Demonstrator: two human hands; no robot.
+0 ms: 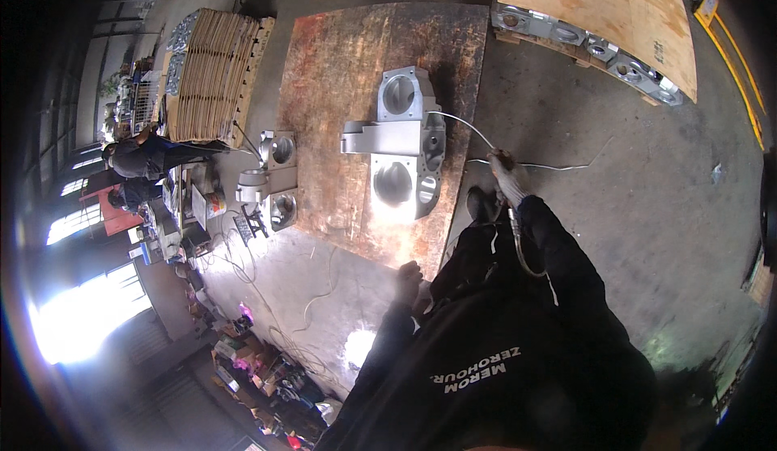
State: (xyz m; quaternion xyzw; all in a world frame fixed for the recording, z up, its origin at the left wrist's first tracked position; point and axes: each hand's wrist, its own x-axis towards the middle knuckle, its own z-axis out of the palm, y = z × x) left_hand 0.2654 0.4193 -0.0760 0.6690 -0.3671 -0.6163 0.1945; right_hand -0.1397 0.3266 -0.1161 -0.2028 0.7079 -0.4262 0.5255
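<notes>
A large grey metal casting (402,143) with round bores lies on a rusty steel plate (340,62) on the floor. My right hand (508,177) grips a thin air gun with a long nozzle (465,124) that reaches toward the casting's right side; a hose runs from it back along my arm. My left hand (409,279) hangs near my thigh, fingers curled, holding nothing that I can see. My black shoe (481,204) stands at the plate's right edge.
Two smaller castings (275,177) sit left of the plate. Stacked cardboard sheets (212,74) stand at the back left. A plywood sheet (607,14) covers a row of castings at the back right. People crouch at the far left (133,159). Clutter and cables lie lower left.
</notes>
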